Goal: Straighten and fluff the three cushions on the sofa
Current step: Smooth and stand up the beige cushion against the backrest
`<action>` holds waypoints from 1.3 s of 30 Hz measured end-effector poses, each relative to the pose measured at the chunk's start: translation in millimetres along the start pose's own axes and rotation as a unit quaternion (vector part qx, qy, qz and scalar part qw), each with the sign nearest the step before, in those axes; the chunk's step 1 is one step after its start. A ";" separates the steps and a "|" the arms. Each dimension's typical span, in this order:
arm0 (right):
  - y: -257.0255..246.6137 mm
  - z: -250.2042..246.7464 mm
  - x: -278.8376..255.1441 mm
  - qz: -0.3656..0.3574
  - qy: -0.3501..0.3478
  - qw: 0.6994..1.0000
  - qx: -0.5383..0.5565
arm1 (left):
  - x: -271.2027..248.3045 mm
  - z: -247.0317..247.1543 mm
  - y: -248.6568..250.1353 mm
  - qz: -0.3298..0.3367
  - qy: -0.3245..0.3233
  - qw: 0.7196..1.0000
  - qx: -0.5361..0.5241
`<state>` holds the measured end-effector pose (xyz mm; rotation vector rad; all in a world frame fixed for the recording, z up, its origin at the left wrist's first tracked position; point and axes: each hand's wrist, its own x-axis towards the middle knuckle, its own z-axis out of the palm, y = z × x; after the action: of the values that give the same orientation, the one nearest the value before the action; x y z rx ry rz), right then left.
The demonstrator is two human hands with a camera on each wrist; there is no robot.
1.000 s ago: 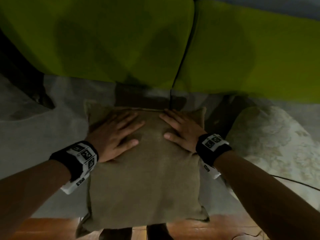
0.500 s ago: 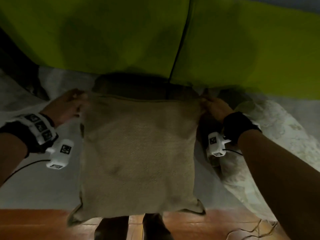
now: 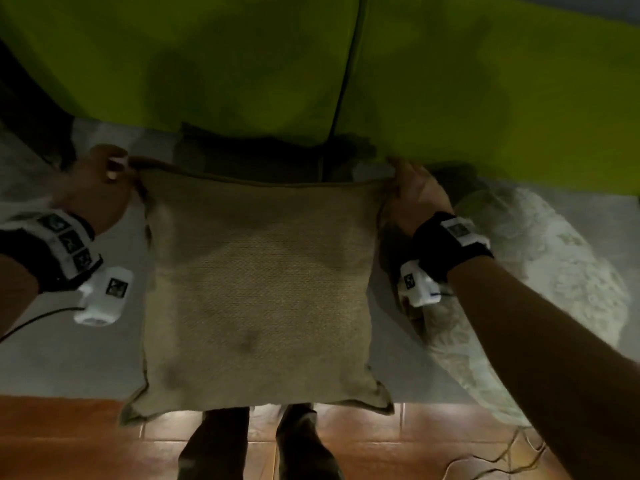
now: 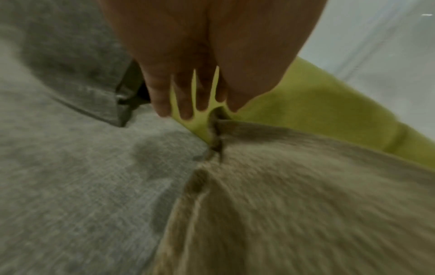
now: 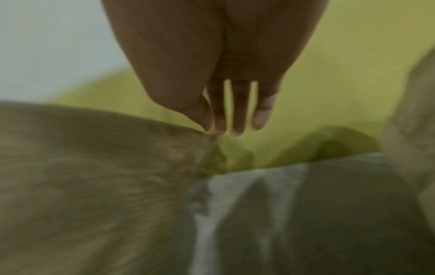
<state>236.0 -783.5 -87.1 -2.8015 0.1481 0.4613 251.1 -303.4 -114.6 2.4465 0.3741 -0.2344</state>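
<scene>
Nearest to me, at the bottom of the head view, I see my two dark shoes [image 3: 258, 445] on the reddish tiled floor [image 3: 62, 441], with a thin cable [image 3: 491, 460] trailing over the tiles to the right. Just beyond them the tan cushion [image 3: 256, 292] hangs flat and square, its lower corners reaching over the front edge of the grey sofa seat [image 3: 69, 355]. To its right, a pale patterned cushion [image 3: 540, 271] lies on the seat, partly behind my right forearm. Further up, my left hand [image 3: 93, 188] pinches the cushion's top left corner, thumb and forefinger closed on the fabric; the left wrist view shows the other fingers [image 4: 183, 100] hanging straight down beside the bunched corner. My right hand [image 3: 415, 199] pinches the top right corner the same way, the remaining fingers [image 5: 238, 111] extended. Both wrist views are blurred. Farthest back, the lime-green back cushions [image 3: 242, 57] stand behind the tan one, a dark seam between them.
</scene>
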 end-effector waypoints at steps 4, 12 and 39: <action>-34.7 3.6 -89.1 -0.122 -0.003 0.990 0.065 | -83.8 -2.2 36.2 0.212 -0.055 0.969 0.111; -34.2 109.4 -117.2 -0.193 -0.126 0.972 -0.046 | -162.1 63.7 21.3 0.137 -0.219 0.934 0.248; 18.8 91.7 -164.6 0.191 -0.144 0.952 0.191 | -176.6 23.4 -44.2 -0.240 -0.094 0.960 -0.112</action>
<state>50.8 -764.6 -121.2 -2.2946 0.6479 0.8243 68.5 -321.6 -112.6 2.0590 0.8587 -0.5916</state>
